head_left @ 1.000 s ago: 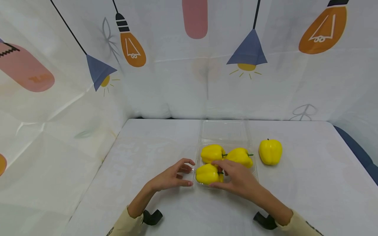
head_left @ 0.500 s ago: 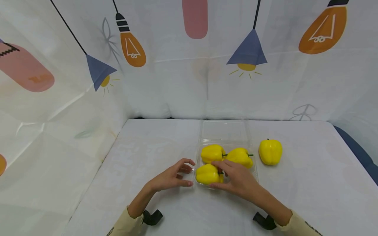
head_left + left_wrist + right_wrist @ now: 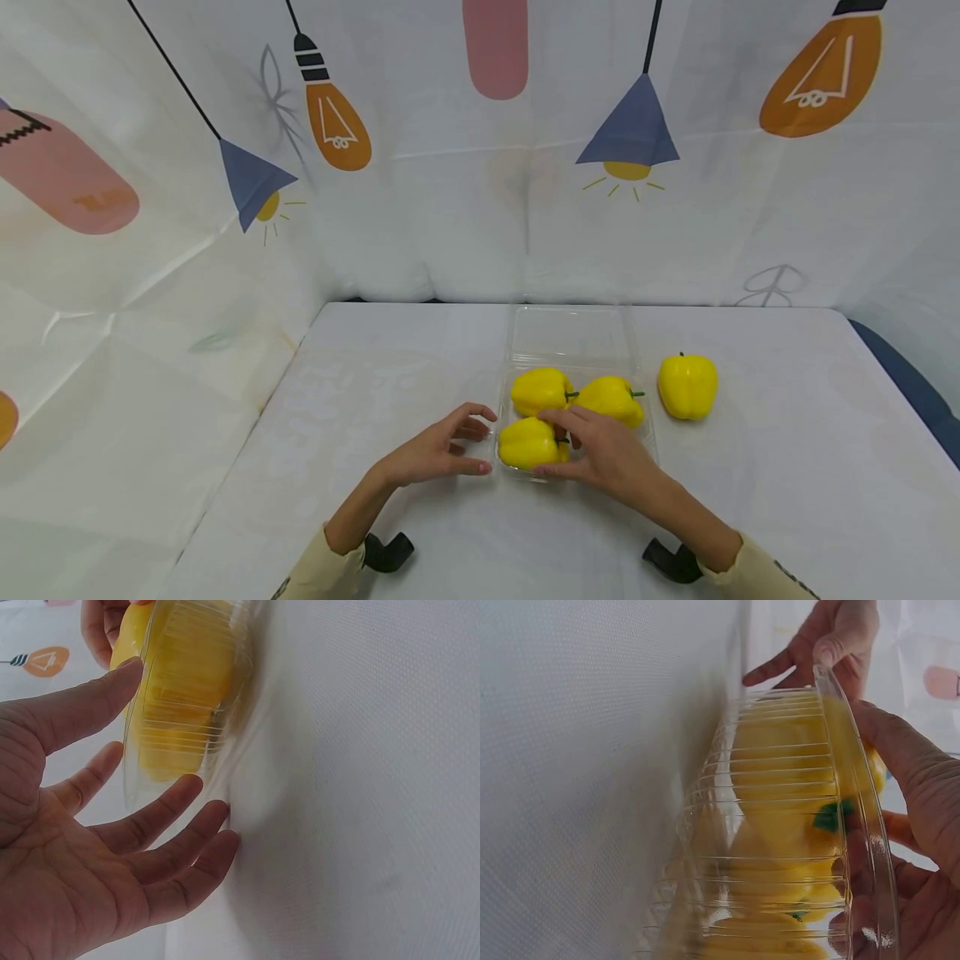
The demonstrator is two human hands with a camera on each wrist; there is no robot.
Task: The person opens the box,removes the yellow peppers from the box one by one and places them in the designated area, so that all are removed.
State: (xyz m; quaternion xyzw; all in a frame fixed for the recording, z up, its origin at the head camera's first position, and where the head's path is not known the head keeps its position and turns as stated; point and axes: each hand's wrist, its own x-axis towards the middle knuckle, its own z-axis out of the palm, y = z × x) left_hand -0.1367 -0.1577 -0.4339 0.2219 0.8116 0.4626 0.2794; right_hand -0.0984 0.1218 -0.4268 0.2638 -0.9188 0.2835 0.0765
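A clear plastic clamshell container (image 3: 568, 335) lies with its lid folded back. Inside it are three yellow bell peppers: one at the front left (image 3: 525, 443), one behind it (image 3: 540, 392) and one at the right (image 3: 609, 400). My right hand (image 3: 607, 457) pinches the front-left pepper, thumb at its near side and fingers over its stem end. In the right wrist view, fingers of that hand reach inside the container wall (image 3: 889, 900). Beside the container's left side, my left hand (image 3: 442, 448) has its fingers loosely spread, holding nothing; the left wrist view shows its palm (image 3: 75, 892).
Another yellow bell pepper (image 3: 687, 386) stands upright on the white table (image 3: 765, 467), right of the container. A white curtain (image 3: 465, 225) printed with lamps and bulbs hangs behind the table and along its left side.
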